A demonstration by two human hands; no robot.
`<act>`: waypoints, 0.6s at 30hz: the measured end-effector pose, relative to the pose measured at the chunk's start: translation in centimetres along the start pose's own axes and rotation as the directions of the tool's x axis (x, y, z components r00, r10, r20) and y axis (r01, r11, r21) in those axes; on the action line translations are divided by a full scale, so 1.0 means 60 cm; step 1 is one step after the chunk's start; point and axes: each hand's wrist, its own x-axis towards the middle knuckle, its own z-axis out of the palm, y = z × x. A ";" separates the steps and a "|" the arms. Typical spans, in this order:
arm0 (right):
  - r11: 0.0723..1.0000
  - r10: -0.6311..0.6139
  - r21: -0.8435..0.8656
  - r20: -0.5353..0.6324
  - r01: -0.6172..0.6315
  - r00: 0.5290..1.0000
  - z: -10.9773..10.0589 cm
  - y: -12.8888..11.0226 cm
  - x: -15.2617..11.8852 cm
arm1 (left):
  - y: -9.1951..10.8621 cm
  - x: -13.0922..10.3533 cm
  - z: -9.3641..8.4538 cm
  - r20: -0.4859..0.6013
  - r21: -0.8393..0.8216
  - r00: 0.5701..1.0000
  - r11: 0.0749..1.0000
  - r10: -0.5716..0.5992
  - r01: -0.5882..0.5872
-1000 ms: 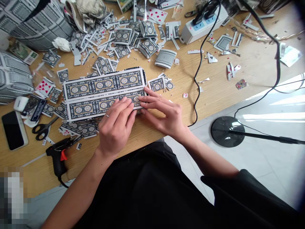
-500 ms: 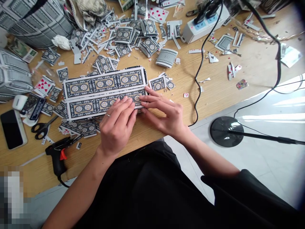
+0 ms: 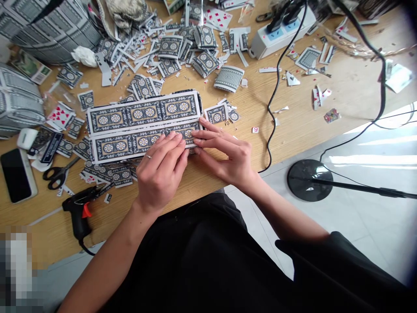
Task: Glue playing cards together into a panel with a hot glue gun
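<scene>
A long panel made of playing cards (image 3: 143,114) lies near the table's front edge. Its two rows of patterned dark-blue card backs have white borders. My left hand (image 3: 161,167) rests with fingers stretched over the panel's lower row, towards the right; a ring is on one finger. At the panel's right end, my right hand (image 3: 228,157) has its fingers apart, their tips touching the lower corner. Its thumb is by the near edge. My fingers cover part of the lower right card. More patterned cards (image 3: 122,176) lie partly under the panel's near side.
A black glue gun (image 3: 78,208) and scissors (image 3: 57,176) lie left, beside a phone (image 3: 18,176). Folded cards (image 3: 205,63) and cut scraps heap behind the panel. A power strip (image 3: 280,34) trails a black cable (image 3: 269,108) across the right. A round black base (image 3: 309,180) stands on the floor.
Both hands and the panel keep practically the same places. The whole view has shifted very slightly; nothing is taken up or let go.
</scene>
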 end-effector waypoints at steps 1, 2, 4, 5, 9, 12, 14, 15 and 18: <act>1.000 -0.007 -0.001 -0.004 0.007 1.000 0.000 0.000 0.000 | 0.000 0.000 0.000 -0.001 -0.001 1.000 1.000 -0.001 0.001; 1.000 -0.015 -0.003 -0.007 0.015 1.000 0.000 0.000 0.000 | 0.000 0.000 0.000 -0.002 -0.003 1.000 1.000 -0.003 0.003; 1.000 -0.025 -0.007 -0.009 0.025 1.000 0.001 0.000 0.000 | 0.000 0.000 0.000 -0.002 -0.007 1.000 1.000 -0.007 0.007; 1.000 -0.022 -0.009 -0.008 0.022 1.000 0.001 -0.001 0.000 | 0.000 0.000 0.000 -0.002 -0.008 1.000 1.000 -0.010 0.010; 1.000 0.006 -0.008 -0.003 -0.006 1.000 0.000 -0.002 0.001 | 0.000 0.000 0.001 -0.007 -0.013 1.000 1.000 -0.013 0.013; 1.000 0.003 -0.009 -0.005 -0.003 1.000 0.000 -0.003 0.001 | 0.000 -0.001 0.001 -0.003 -0.029 1.000 0.999 -0.029 0.029; 1.000 0.003 -0.017 -0.004 -0.003 1.000 0.000 -0.003 0.001 | 0.000 -0.001 0.001 0.002 -0.025 0.999 0.999 -0.040 0.040; 1.000 0.008 -0.019 -0.004 -0.008 1.000 0.001 -0.003 0.001 | 0.000 -0.002 0.001 0.003 -0.019 0.999 0.999 -0.041 0.041; 1.000 0.019 -0.014 -0.008 -0.019 1.000 0.002 -0.002 0.001 | 0.001 -0.002 0.002 0.002 -0.012 0.999 0.999 -0.042 0.042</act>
